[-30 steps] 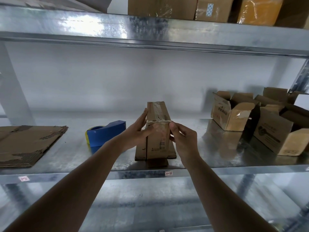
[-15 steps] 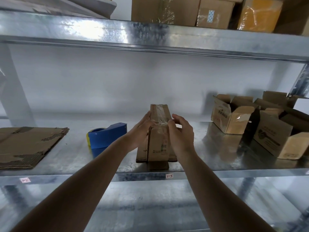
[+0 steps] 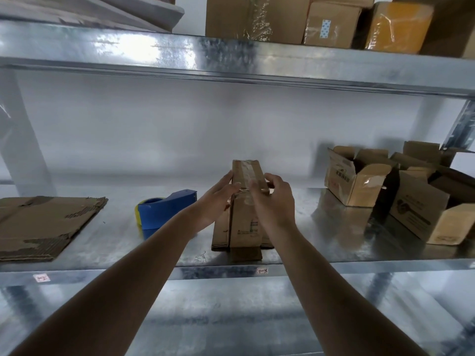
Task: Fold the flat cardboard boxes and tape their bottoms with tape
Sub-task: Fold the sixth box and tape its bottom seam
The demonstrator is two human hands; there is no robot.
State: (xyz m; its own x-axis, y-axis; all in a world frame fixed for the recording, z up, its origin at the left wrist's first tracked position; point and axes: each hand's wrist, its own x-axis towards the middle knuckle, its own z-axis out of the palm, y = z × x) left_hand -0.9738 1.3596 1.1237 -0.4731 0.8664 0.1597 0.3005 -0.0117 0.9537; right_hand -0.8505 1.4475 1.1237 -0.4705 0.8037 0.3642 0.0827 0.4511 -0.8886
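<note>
So the cardboard box (image 3: 244,214) is standing upright on the metal shelf (image 3: 308,253) near the front edge, taped bottom facing up. Left hand (image 3: 216,204) lies along its 9 o'clock side with fingers pretty much straight, that grip just pressing flat on the cardboard. Right hand (image 3: 273,201) is at 3 o'clock, fingers curled over the top edge around the tape strip, so that grip is wrapped on the box. Blue tape dispenser (image 3: 164,211) sits at 9 o'clock from the box, flat cardboard stack (image 3: 43,224) further out the same way. Folded boxes (image 3: 401,191) at 3 o'clock.
</note>
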